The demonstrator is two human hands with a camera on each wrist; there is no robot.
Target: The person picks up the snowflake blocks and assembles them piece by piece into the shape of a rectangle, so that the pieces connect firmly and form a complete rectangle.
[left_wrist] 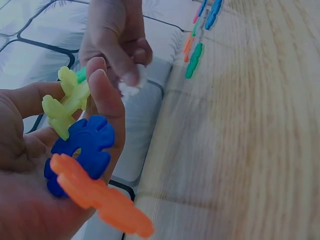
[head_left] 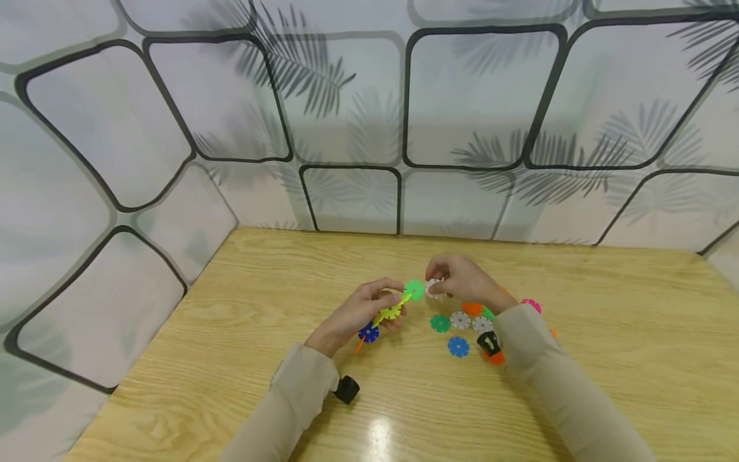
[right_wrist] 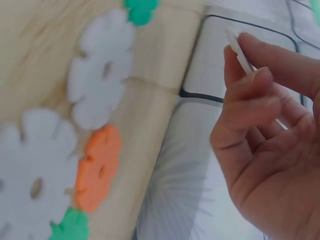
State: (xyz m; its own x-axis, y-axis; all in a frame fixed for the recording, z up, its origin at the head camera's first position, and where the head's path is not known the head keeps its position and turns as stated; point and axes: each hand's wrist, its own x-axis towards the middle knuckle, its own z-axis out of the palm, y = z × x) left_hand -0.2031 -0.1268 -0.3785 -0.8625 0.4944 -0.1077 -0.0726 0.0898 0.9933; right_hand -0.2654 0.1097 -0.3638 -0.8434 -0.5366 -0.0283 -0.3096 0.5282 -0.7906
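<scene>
My left hand grips a chain of notched plastic discs above the table. An orange disc and a blue disc hang at the chain's near end. Yellow discs sit between thumb and fingers, and a bright green disc sticks out at the far end. My right hand pinches a white disc between thumb and fingertips, close beside the green one.
On the wooden table, loose discs lie below my right forearm: a blue disc, a green disc, a white disc, a pink disc and several others. A patterned cloth wall stands behind.
</scene>
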